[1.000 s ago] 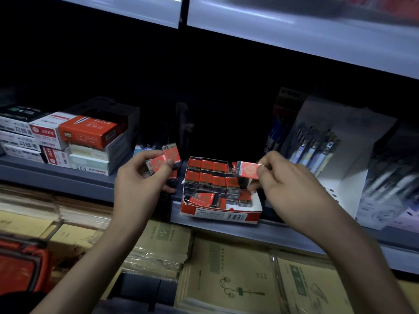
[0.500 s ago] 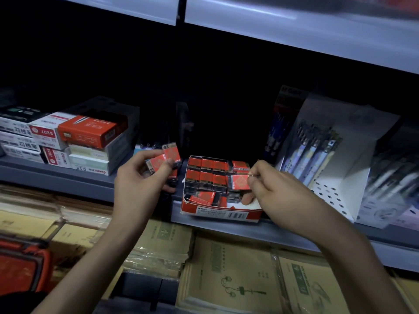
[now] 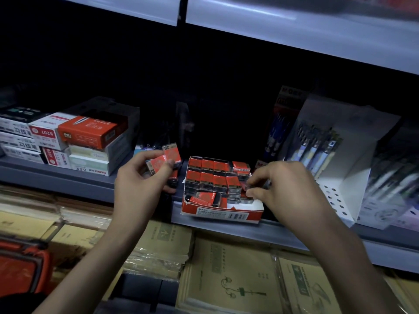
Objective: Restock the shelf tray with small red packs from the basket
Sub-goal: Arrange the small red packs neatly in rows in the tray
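The shelf tray sits between the hands, nearly full. The right hand has come down from above to the tray's right edge, its fingertips pinching one small red pack into the second row. That makes one more pack stocked. Just left of the tray, the left hand grips the spare packs, ready to go in next.

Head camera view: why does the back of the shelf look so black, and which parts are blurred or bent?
Head view: the upper shelf edge shows pale glare; behind the shelf tray all is near-black shadow; the small red packs in the left hand are sharp, 2B legible; the packaged goods at far right smear into blur; the wide lens tilts the shelf lines.
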Motion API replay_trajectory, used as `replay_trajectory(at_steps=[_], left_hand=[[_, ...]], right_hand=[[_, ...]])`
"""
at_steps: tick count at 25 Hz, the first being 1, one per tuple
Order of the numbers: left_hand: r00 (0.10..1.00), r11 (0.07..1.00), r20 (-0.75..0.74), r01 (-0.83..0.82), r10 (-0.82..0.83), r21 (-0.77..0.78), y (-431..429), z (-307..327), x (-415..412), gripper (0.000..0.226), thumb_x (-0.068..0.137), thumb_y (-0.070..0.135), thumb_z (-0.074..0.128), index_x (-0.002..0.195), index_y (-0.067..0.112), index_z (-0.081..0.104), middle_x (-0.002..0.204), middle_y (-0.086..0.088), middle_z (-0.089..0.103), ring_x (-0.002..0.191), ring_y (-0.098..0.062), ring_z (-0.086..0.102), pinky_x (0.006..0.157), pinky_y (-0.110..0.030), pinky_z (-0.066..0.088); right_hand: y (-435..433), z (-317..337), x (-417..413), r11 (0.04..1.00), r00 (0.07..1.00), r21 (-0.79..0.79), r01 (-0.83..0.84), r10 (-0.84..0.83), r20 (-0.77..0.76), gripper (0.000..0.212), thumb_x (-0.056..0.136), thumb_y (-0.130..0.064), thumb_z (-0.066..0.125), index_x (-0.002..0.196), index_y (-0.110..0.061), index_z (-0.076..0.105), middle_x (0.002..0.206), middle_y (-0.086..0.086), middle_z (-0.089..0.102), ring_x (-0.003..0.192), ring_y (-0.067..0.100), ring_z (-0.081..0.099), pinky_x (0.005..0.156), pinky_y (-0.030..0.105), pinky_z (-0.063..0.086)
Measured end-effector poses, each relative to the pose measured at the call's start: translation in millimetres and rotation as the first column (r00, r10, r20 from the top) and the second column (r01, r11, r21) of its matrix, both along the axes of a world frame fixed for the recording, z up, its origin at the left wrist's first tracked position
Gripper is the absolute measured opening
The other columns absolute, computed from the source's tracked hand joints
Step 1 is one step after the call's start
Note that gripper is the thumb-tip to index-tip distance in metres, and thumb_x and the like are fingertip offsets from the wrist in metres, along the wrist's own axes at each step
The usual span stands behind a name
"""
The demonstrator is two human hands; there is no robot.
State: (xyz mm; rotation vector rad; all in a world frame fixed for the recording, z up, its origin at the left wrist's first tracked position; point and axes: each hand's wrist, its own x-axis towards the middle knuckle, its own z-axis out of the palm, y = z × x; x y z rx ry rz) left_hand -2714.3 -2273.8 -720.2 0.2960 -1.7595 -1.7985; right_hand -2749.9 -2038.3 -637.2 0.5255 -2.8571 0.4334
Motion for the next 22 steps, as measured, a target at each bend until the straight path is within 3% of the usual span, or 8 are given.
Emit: replay_trajectory(at_steps=[4,7,13,16,18,22], left_hand=[[1.000,1.000,0.009,-0.002,0.002,-0.005,0,1,1,0.015,0.093,0.021,0.075,0.108,0.022,0.073,0.093,-0.003,0.079,0.067,-0.022,0.077,0.060,-0.027,0.062],[1.000,1.000,0.017,-0.007,0.007,-0.012,0,1,1,0.016,0.093,0.021,0.074,0.109,0.022,0.073,0.091,-0.001,0.079,0.063,-0.022,0.076,0.060,-0.026,0.061],[1.000,1.000,0.023,-0.021,0.021,-0.023,1,1,1,0.016,0.093,0.023,0.075,0.108,0.024,0.073,0.085,0.001,0.079,0.063,-0.022,0.076,0.068,-0.037,0.061],[0.999,1.000,0.025,-0.021,0.021,-0.012,2,2,0,0.015,0.093,0.023,0.075,0.108,0.024,0.073,0.085,0.000,0.079,0.063,-0.023,0.076,0.069,-0.037,0.060],[1.000,1.000,0.023,-0.019,0.020,-0.010,2,3,1,0.015,0.093,0.023,0.075,0.108,0.024,0.073,0.086,0.001,0.079,0.063,-0.023,0.076,0.067,-0.035,0.060],[1.000,1.000,0.022,-0.018,0.018,-0.002,1,3,1,0.016,0.093,0.023,0.075,0.108,0.023,0.073,0.089,0.001,0.079,0.063,-0.023,0.076,0.065,-0.034,0.060]], right_hand=[[-3,-5,-7,1.000,1.000,0.004,-0.004,0.004,0.031,0.011,0.079,-0.035,0.086,0.088,-0.031,0.079,0.087,-0.015,0.058,0.078,0.007,0.057,0.069,0.031,0.048],[-1,-4,-9,0.998,0.997,0.053,-0.023,0.019,0.073,0.008,0.088,-0.032,0.079,0.096,-0.035,0.079,0.091,-0.016,0.052,0.082,0.007,0.056,0.074,0.031,0.049],[1,8,-12,0.992,0.995,-0.118,0.052,-0.061,-0.073,0.023,0.098,-0.015,0.063,0.106,-0.033,0.075,0.095,-0.014,0.061,0.077,0.001,0.052,0.070,0.022,0.038],[-17,-1,-17,0.988,0.996,-0.147,0.044,-0.055,-0.073,0.026,0.099,-0.017,0.060,0.122,-0.026,0.070,0.094,-0.006,0.067,0.077,0.008,0.061,0.070,0.029,0.050],[-29,-9,-22,0.992,0.997,-0.121,0.039,-0.047,-0.060,0.033,0.101,-0.023,0.058,0.133,-0.022,0.063,0.108,0.002,0.068,0.091,0.021,0.066,0.079,0.039,0.055],[-38,-16,-29,0.991,0.991,0.013,0.136,-0.135,-0.021,0.041,0.102,-0.027,0.054,0.143,-0.018,0.056,0.135,0.011,0.051,0.110,0.033,0.061,0.085,0.037,0.048]])
